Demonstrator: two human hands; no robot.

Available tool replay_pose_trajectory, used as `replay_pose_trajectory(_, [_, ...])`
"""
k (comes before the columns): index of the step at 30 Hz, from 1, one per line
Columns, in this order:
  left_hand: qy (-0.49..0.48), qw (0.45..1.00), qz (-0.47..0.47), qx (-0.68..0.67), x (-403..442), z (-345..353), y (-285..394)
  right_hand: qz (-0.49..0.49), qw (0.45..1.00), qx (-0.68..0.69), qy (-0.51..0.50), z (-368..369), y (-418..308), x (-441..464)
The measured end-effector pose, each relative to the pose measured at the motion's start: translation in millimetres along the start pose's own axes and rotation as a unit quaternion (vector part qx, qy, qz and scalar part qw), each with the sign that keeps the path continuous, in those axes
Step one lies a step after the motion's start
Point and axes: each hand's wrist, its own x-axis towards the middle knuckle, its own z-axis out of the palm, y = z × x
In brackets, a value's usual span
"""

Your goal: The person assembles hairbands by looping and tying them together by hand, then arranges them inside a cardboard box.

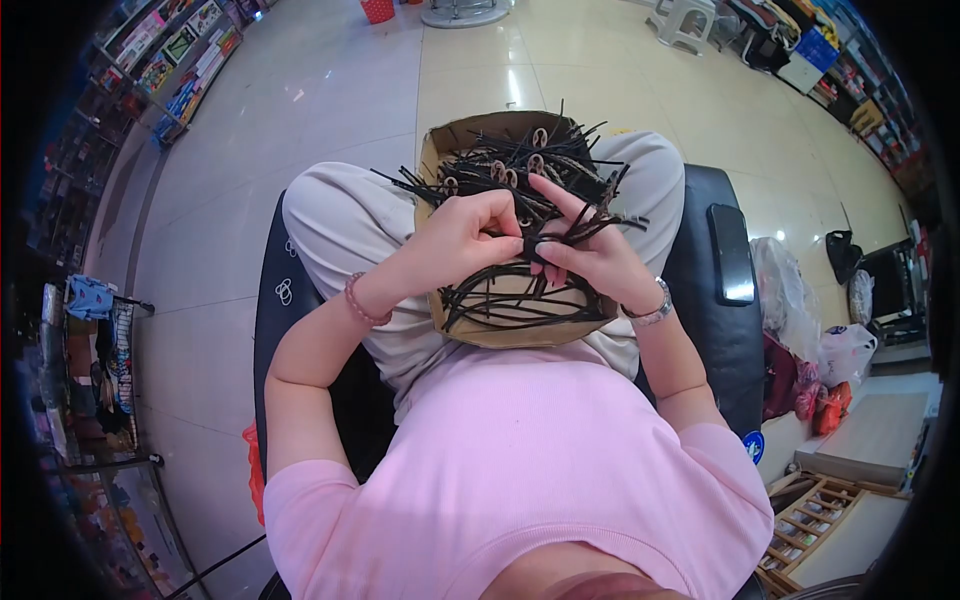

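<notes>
A shallow cardboard box (432,165) rests on my lap, filled with black cords (500,308) and several small oval, light-coloured pieces (536,163). Above the box, my left hand (465,238) pinches a bundle of black cords (585,232) between thumb and fingers. My right hand (598,262) grips the same bundle close beside it, thumb pressed on the cords and index finger stretched out. Loose cord ends stick out past the right hand. The exact point between both thumbs is partly hidden by the fingers.
I sit on a black padded seat (705,185). A phone (732,254) lies on it at the right, and thin white loops (284,291) at the left. Plastic bags (790,300) stand right of the seat. Shelves (170,70) line the left; a white stool (686,22) stands ahead.
</notes>
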Motion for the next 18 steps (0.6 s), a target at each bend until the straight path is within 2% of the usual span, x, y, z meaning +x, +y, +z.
replay_pose_trajectory(6, [-0.045,0.994,-0.078,-0.064,1.9,-8.5,9.9,-0.014,0.998,0.037,-0.044,1.7,-8.3,0.8])
replay_pose_trajectory(10, [-0.003,0.999,-0.033,0.008,8.7,-1.2,-8.3,0.003,0.986,-0.167,0.01,8.2,-5.8,2.0])
replay_pose_trajectory(11, [-0.003,0.999,-0.034,0.008,9.0,0.3,-10.8,0.003,0.986,-0.167,0.01,10.5,-5.5,1.8])
replay_pose_trajectory(15, [0.071,0.994,0.025,-0.077,12.6,2.2,-17.1,-0.016,0.996,0.047,0.076,16.2,-9.6,4.5])
replay_pose_trajectory(16, [0.071,0.994,0.024,-0.077,11.6,2.1,-20.4,-0.015,0.996,0.049,0.076,16.0,-8.8,3.8])
replay_pose_trajectory(18, [0.109,0.979,0.013,-0.17,11.2,0.1,-26.9,-0.019,0.993,0.068,0.09,11.0,-8.7,-0.5])
